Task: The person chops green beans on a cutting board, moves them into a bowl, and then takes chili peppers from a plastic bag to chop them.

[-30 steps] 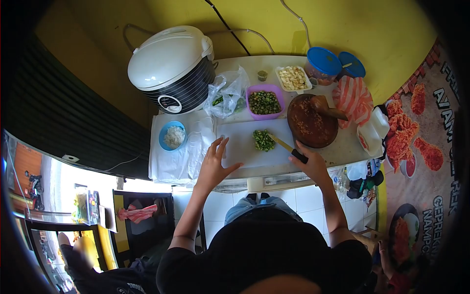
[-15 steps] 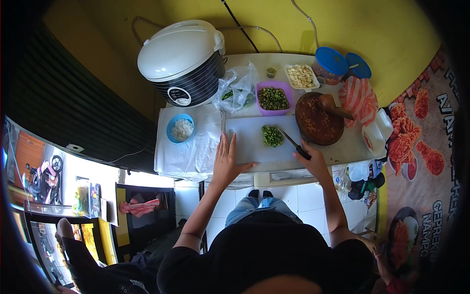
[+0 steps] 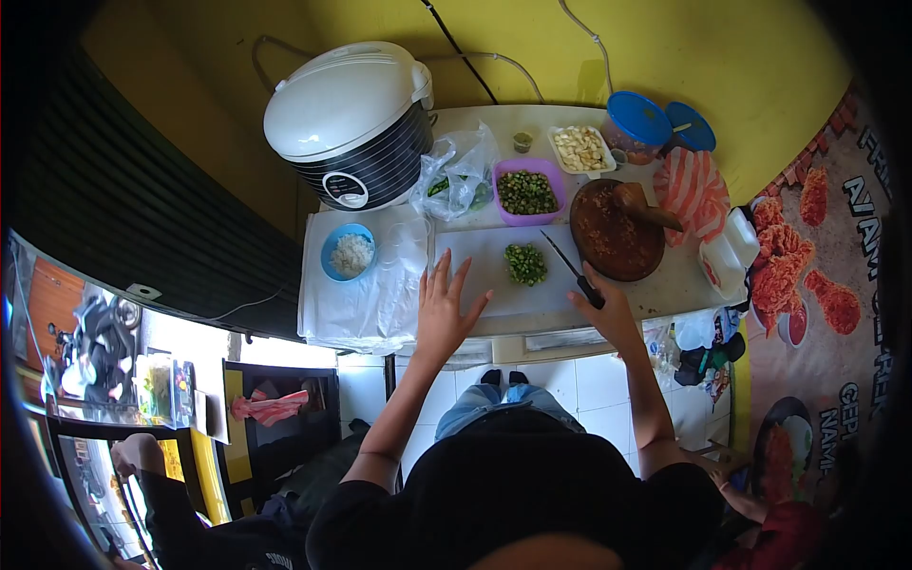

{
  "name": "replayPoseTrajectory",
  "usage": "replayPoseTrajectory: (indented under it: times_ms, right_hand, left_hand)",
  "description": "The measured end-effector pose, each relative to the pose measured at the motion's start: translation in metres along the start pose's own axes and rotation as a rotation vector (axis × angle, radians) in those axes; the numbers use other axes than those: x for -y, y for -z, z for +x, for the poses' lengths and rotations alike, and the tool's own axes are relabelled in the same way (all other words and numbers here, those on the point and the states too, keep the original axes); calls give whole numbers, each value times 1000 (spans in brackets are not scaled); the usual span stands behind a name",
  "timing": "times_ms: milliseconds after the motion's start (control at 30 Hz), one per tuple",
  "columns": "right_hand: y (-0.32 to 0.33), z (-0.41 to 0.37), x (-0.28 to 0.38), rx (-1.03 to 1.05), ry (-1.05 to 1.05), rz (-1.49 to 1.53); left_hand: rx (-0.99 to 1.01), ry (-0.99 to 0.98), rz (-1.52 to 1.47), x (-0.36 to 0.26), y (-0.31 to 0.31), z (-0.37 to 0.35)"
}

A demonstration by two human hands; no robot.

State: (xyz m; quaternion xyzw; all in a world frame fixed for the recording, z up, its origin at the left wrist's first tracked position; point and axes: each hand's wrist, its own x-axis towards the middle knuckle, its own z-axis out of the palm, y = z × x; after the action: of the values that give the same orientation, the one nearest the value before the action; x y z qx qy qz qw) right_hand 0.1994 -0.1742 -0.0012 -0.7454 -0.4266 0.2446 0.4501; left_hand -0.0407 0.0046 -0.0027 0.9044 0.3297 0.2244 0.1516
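A white cutting board (image 3: 494, 296) lies near the front of the table, bearing a small heap of chopped green vegetables (image 3: 524, 264). My right hand (image 3: 608, 309) grips the black handle of a knife (image 3: 567, 263), whose blade points up and left, just right of the heap. At the board's left edge, my left hand (image 3: 446, 309) is open with fingers spread and nothing in it. Behind the board stands a lilac tub (image 3: 561, 195) of chopped green pieces. To the right sits a brown stone mortar (image 3: 608, 261) with a pestle (image 3: 646, 207) resting in it.
A rice cooker (image 3: 347, 104) stands at the back left, with a blue bowl (image 3: 326, 255) of rice in front. A plastic bag (image 3: 470, 157), a white tray (image 3: 597, 173) of pale pieces, and blue-lidded containers (image 3: 639, 117) line the back. Other people (image 3: 157, 494) are at the lower edges.
The knife blade has come away from the chopped heap and now points more upward. My left hand's fingers have spread a little, with the thumb raised.
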Motion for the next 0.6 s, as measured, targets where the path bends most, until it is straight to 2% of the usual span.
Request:
replayPoseTrajectory:
  times_ms: [67, 233, 367, 600]
  right_hand:
    - [1, -2, 23, 8, 52, 31]
    - [-3, -8, 60, 250, -52, 22]
    - [-15, -12, 58, 331, -81, 13]
    - [-23, -10, 59, 344, -65, -48]
  left_hand:
    - [18, -109, 133, -5, -7, -2]
    - [48, -260, 213, -8, -22, -8]
    - [47, -257, 236, -10, -22, -11]
    - [21, -257, 257, -10, -26, -13]
